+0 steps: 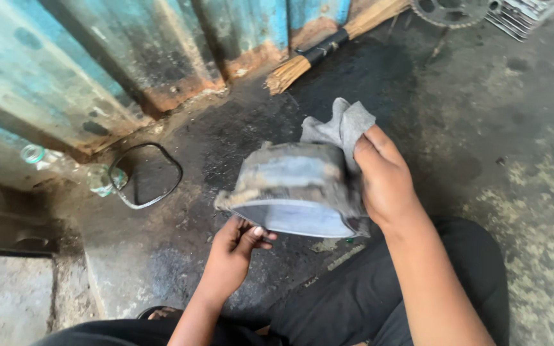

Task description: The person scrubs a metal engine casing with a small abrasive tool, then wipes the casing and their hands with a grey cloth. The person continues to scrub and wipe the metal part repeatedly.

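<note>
A dirty grey metal part (293, 186), rounded like a housing or cover with a pale open rim facing down, is held up in the middle of the view. My left hand (235, 247) grips its lower left edge from underneath. My right hand (386, 182) presses a grey cloth (341, 127) against the part's right side; the cloth sticks up above my fingers. Both hands are over the oily concrete floor (469, 128), above my dark trousers (367, 295).
A straw broom (325, 48) lies along the rusty blue metal shutter (129, 57) at the top. A loop of black wire or gasket (145, 174) and a clear plastic bottle (72, 166) lie at left. A sprocket (450, 9) and metal parts sit top right.
</note>
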